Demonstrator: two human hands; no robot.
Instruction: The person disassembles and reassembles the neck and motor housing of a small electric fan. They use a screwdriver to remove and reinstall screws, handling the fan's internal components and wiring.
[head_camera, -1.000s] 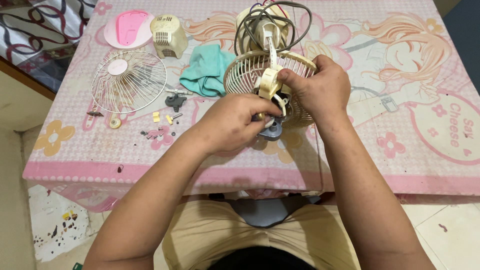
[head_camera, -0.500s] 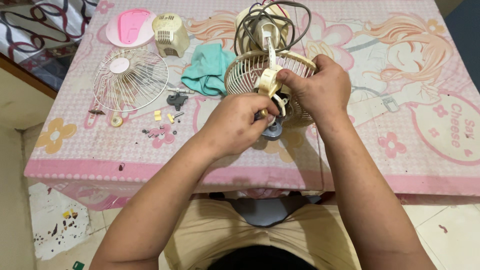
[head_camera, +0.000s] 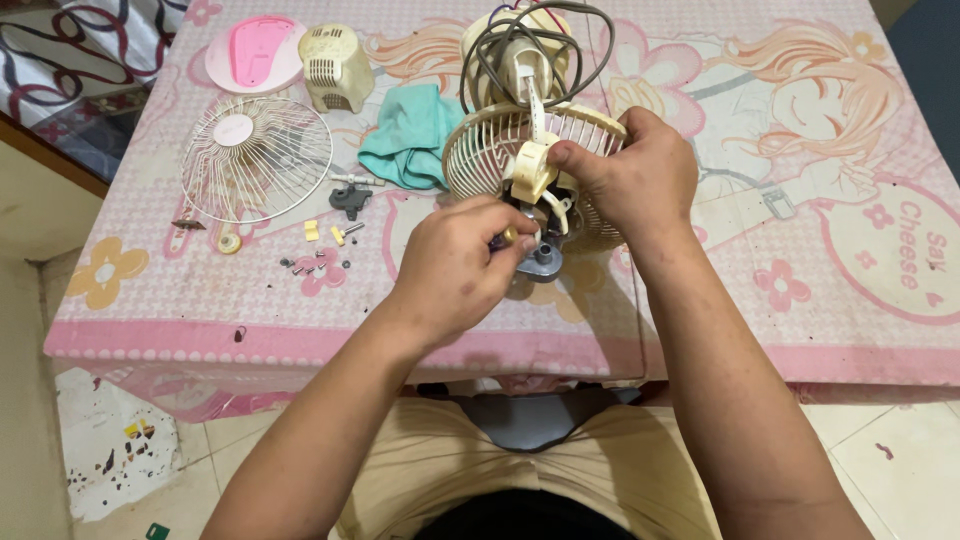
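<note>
A home setting is suggested: a low table (head_camera: 700, 340) is covered with a pink cartoon-print cloth, a tiled floor (head_camera: 900, 460) is seen below, and a patterned fabric (head_camera: 90, 40) lies at the upper left. Small fan parts, a wire fan grille (head_camera: 257, 158) and screws (head_camera: 320, 262) are spread out informally.

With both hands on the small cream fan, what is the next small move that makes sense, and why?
Probably a small turn of the left hand fingertips on the part they pinch at the motor block, while the right hand steadies the rear grille. The front grille and small screws lie loose on the table, so the fan is apart; what the fingertips pinch is too small to tell.
</note>
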